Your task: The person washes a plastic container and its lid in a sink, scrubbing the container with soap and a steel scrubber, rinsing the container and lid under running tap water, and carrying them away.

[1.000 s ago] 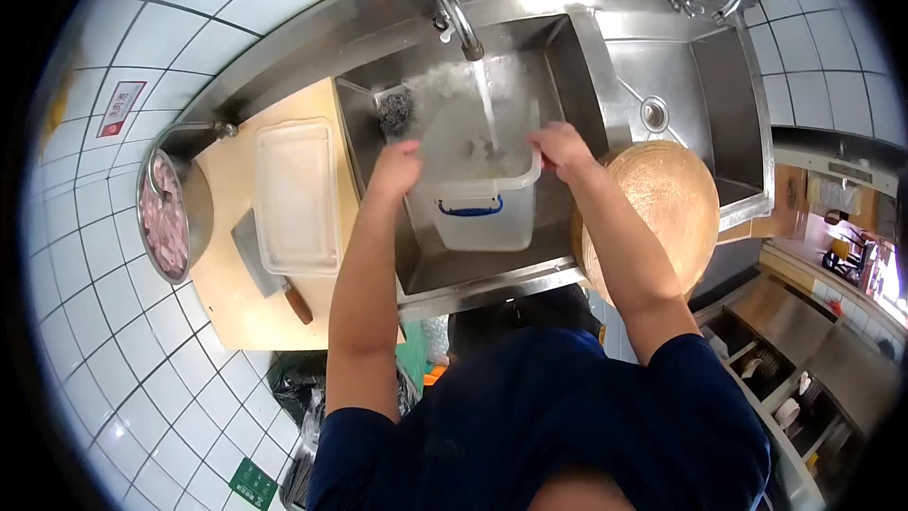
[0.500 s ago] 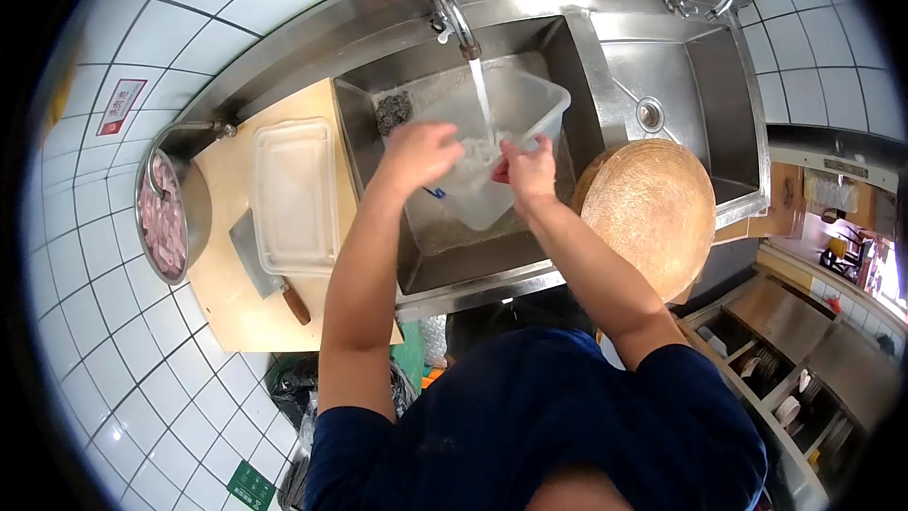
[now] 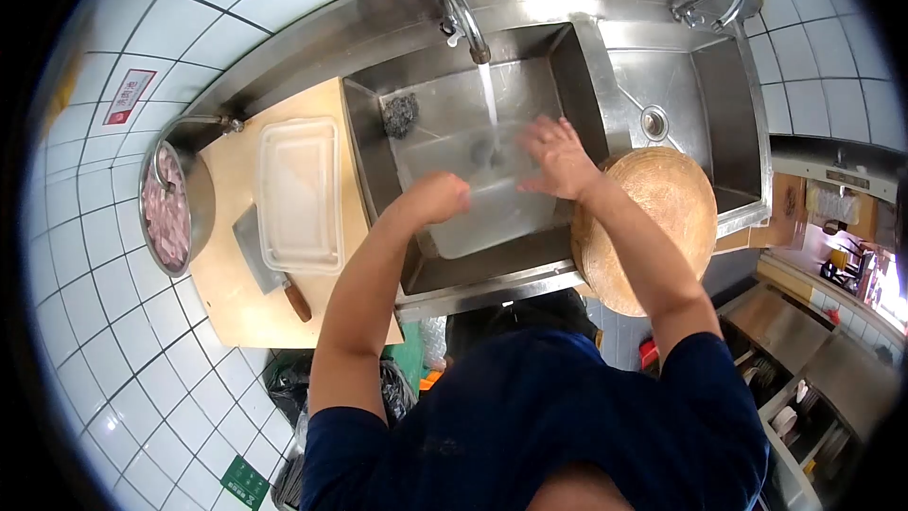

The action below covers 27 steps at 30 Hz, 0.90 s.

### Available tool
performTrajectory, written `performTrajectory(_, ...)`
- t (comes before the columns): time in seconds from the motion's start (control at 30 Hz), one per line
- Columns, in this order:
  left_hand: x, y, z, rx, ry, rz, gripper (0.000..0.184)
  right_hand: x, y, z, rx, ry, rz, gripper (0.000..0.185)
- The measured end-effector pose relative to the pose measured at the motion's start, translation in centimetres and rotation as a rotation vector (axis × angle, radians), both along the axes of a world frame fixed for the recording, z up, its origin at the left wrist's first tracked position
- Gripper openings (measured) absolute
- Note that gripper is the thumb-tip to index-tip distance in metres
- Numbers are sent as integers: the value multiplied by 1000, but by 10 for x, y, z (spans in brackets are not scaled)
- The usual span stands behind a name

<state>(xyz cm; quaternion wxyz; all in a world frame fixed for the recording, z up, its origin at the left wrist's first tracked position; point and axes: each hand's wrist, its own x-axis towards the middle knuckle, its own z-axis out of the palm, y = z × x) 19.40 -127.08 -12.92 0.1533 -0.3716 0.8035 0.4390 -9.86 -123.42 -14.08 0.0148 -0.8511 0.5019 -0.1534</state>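
Observation:
A clear plastic tub (image 3: 482, 232) sits in the left basin of the steel sink (image 3: 378, 166), its outline faint against the metal. Water runs down into it from the faucet (image 3: 463, 19). My left hand (image 3: 440, 197) is closed at the tub's left side, seemingly around its rim; the fingertips are hidden. To the right of the stream, my right hand (image 3: 558, 159) is spread over the tub, fingers apart and slightly blurred, holding nothing. A dark steel-wool scourer (image 3: 400, 115) lies in the basin's upper left corner.
On the left, a wooden board (image 3: 222, 293) bears a translucent lid (image 3: 301, 194) and a cleaver (image 3: 255, 251). Beyond it stands a metal bowl (image 3: 200, 208) of pink meat pieces (image 3: 165, 218). A round wooden chopping block (image 3: 653, 227) overlaps the right basin (image 3: 709, 85).
The tub has gone from tilted in my hands to lower in the basin. My right hand has opened and moved right; my left hand has shifted down and closed.

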Motion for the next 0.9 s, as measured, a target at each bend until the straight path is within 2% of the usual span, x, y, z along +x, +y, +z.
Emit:
performTrajectory(0.03,1,-4,2,-10,37,-73,21,-11,-8,-17,12,68,212,64)
performTrajectory(0.13,-2,-33,15,-126,-23,-176,21,-8,-41,5,791,193,134,58)
performTrajectory(0.17,2,-41,21,-175,-14,-92,20,-5,-44,12,585,356,132,53)
performTrajectory(0.27,10,-43,32,-254,22,79,21,-1,-46,41,334,169,-26,50)
performTrajectory(0.3,13,-40,28,-270,39,99,21,-1,-45,37,208,97,15,46)
performTrajectory(0.33,15,-40,25,-290,53,119,22,-1,-46,29,300,96,44,46)
performTrajectory(0.4,15,-34,9,10,-1,160,22,-1,-39,1,490,90,100,46)
performTrajectory(0.43,15,-33,-5,184,-6,212,22,-8,-41,-31,468,36,213,50)
performTrajectory(0.47,14,-37,-11,359,-9,266,23,-10,-46,-33,446,59,205,51)
performTrajectory(0.53,14,-44,-7,214,62,205,22,-4,-47,-25,428,96,203,53)
performTrajectory(0.57,16,-48,-9,122,57,208,21,-4,-49,-23,447,206,153,53)
performTrajectory(0.6,17,-49,-4,32,53,205,20,0,-55,8,467,317,99,52)
performTrajectory(0.63,11,-49,19,-190,40,194,22,1,-56,24,403,197,16,51)
performTrajectory(0.73,4,-51,28,-339,57,194,23,-10,-66,31,171,109,66,49)
performTrajectory(0.77,5,-49,18,-230,58,193,24,-11,-66,17,342,61,31,46)
performTrajectory(0.83,6,-51,-11,-31,61,195,25,-12,-62,-8,367,59,27,46)
performTrajectory(0.87,5,-51,-8,66,90,321,26,-11,-61,-19,378,58,28,46)
performTrajectory(0.9,3,-44,-5,171,118,448,27,-6,-57,-30,135,-2,-59,41)
